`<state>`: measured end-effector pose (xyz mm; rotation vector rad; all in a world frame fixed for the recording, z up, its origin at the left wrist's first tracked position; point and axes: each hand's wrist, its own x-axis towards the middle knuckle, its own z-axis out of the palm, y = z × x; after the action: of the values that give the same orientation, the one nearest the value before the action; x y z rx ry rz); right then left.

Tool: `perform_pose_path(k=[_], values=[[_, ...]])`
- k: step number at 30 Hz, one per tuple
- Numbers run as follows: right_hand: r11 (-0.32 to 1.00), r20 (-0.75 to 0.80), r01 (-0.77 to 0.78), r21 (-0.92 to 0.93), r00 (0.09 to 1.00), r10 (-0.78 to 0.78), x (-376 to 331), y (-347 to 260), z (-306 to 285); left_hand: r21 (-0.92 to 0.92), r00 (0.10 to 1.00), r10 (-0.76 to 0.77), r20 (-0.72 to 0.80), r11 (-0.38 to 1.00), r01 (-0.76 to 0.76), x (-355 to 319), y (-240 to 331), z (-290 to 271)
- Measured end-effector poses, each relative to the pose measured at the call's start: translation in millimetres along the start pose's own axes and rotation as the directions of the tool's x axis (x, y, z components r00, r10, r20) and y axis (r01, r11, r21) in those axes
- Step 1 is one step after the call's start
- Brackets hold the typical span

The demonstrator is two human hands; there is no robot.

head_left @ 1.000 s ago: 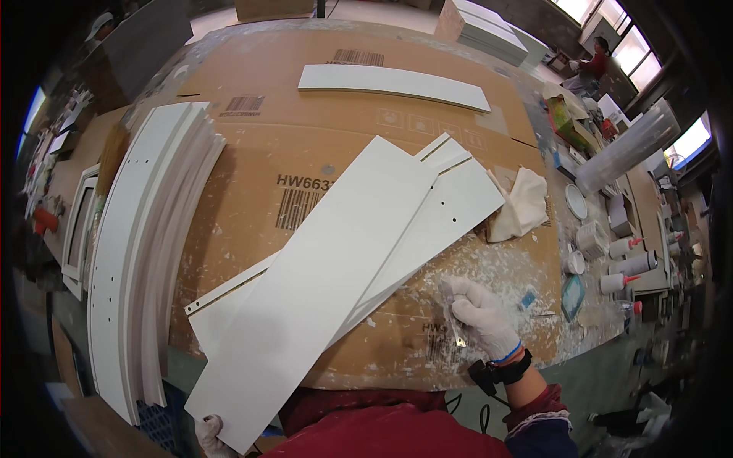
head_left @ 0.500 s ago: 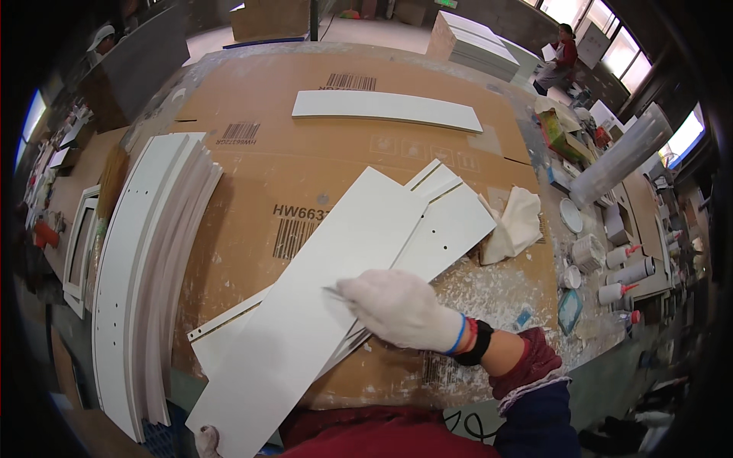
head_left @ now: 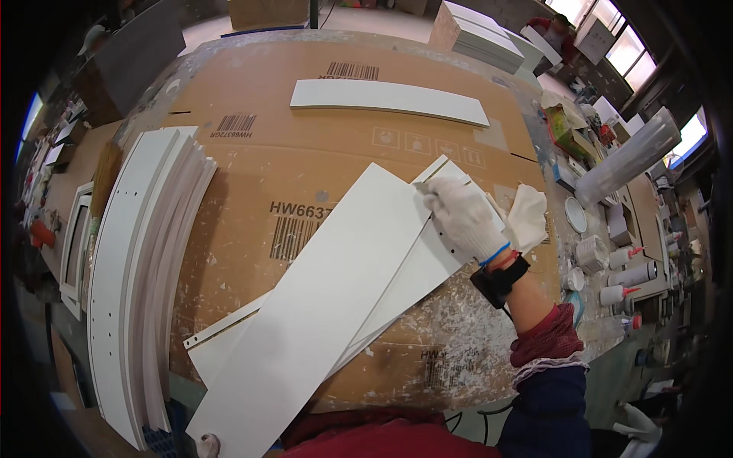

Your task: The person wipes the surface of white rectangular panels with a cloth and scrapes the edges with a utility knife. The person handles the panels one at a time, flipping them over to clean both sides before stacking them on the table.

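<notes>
A long white panel [head_left: 305, 290] slants across the work surface, its near end toward me at the lower left. My left hand [head_left: 208, 445] holds that end; only the thumb shows on top, the other fingers being hidden below. In a white glove, my right hand [head_left: 462, 217] is closed at the panel's far right corner. A small thin grey blade [head_left: 420, 186] pokes out from its fingertips; the rest of it is covered by the glove. Other white boards with drilled holes [head_left: 427, 256] lie crosswise beneath the panel.
Cardboard [head_left: 244, 172] covers the table. White boards [head_left: 114, 267] stand stacked at the left; a single white strip [head_left: 389, 103] lies at the far side. To the right are a crumpled cloth [head_left: 528, 217], several bottles and a grey roll [head_left: 630, 156]. A person [head_left: 561, 34] handles a panel far right.
My right hand has moved away from me and to the right, from the panel's middle up to its far corner, with the blade in it. My left hand stays at the near end.
</notes>
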<state>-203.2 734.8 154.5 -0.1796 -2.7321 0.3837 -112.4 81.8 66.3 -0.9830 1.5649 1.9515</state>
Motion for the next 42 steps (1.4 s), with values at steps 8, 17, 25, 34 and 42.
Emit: perform_pose_path(k=[8,17,25,34,42], values=[[0.98,0.18,0.097,0.176,0.975,-0.129,-16.3,-60.7,6.1,0.121,0.98,0.195,-0.048,0.975,-0.188,-13.1,6.1,35.7],[0.992,0.056,-0.128,-0.013,0.99,0.129,13.0,9.8,-10.2,0.124,0.978,0.206,-0.03,0.972,-0.201,-13.5,6.9,40.6],[0.995,0.129,0.019,0.093,0.991,-0.031,3.3,-21.3,-7.1,0.015,0.99,0.138,0.04,0.99,-0.139,-13.4,6.7,31.3],[0.995,0.313,0.09,0.041,0.945,-0.098,-5.0,-37.7,4.3,0.08,0.999,-0.001,0.038,0.997,-0.002,1.5,6.0,3.9],[0.947,0.08,-0.266,0.177,0.963,0.256,16.4,19.1,-20.7,-0.118,0.946,-0.222,0.235,0.96,0.255,45.4,-13.6,-86.4]])
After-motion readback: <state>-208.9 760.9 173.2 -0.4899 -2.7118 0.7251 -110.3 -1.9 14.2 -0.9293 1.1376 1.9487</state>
